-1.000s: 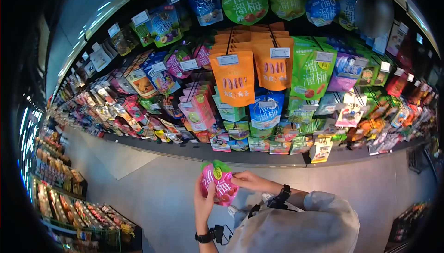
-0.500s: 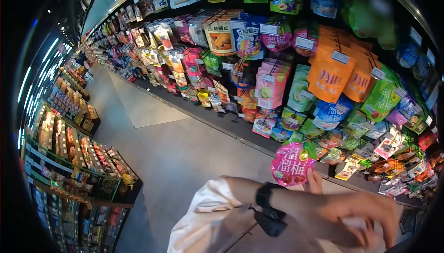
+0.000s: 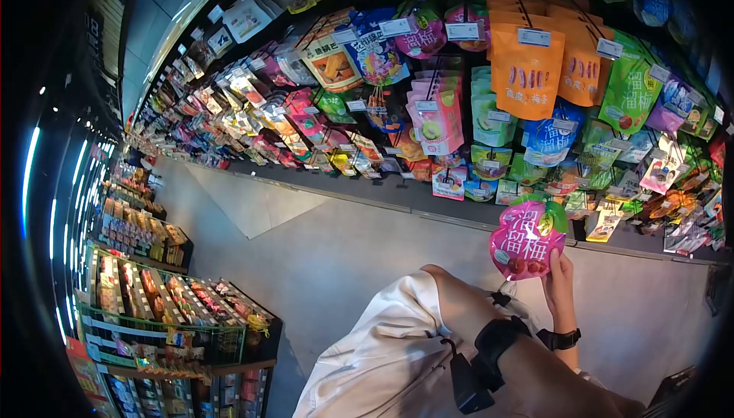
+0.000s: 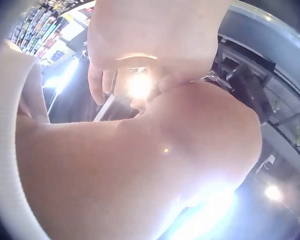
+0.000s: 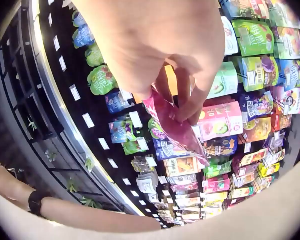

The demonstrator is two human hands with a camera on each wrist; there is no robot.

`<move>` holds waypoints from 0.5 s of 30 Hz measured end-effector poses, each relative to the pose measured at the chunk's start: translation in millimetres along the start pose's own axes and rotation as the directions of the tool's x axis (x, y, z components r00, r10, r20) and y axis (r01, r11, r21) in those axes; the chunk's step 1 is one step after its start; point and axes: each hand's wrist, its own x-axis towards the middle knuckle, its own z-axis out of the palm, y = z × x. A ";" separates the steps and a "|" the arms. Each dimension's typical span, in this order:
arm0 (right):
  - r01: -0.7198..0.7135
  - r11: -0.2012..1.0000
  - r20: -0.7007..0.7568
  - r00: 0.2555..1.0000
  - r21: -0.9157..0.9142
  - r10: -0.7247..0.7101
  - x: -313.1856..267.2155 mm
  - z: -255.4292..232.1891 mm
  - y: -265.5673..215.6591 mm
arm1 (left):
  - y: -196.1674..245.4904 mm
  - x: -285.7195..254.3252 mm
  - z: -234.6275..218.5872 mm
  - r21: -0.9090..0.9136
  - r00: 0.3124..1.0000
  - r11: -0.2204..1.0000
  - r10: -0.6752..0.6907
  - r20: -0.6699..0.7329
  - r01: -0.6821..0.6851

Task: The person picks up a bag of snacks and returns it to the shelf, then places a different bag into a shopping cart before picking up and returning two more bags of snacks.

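My right hand [image 3: 559, 276] holds up a pink pouch [image 3: 527, 240] with a green top and white characters, pinching its lower right edge. In the right wrist view the right hand [image 5: 165, 40] has thumb and fingers on the pouch [image 5: 172, 120], which is seen edge-on. My left forearm [image 3: 550, 368] crosses the body towards the lower right, its hand out of the head view. In the left wrist view the left hand [image 4: 155, 35] is beside a bent bare arm [image 4: 140, 165], fingers loosely bent and pointing down; whether it touches the arm is unclear.
A long rack holds hanging snack pouches, with orange bags [image 3: 527, 70] and a green bag [image 3: 629, 93] near its middle. Its dark base ledge [image 3: 367, 190] runs above the grey floor [image 3: 344, 242]. A snack display [image 3: 164, 303] stands at the lower left.
My left hand has let go of the pouch and swung across to the right. My right hand alone holds the pouch. The head view has turned towards the left part of the rack.
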 end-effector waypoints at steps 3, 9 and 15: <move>0.000 1.000 -0.003 1.000 -0.002 0.000 0.4 0.5 -1.4 | -5.1 -0.2 -0.4 -0.023 1.000 1.000 -0.020 0.005 0.020; -0.009 1.000 -0.016 1.000 0.009 0.009 -0.8 10.4 3.0 | -10.0 -3.6 6.1 -0.048 0.999 0.998 -0.045 0.023 0.046; -0.031 0.999 0.025 0.999 -0.027 0.032 0.5 18.2 13.5 | -7.4 -15.2 25.5 0.021 0.994 0.993 -0.112 -0.004 0.112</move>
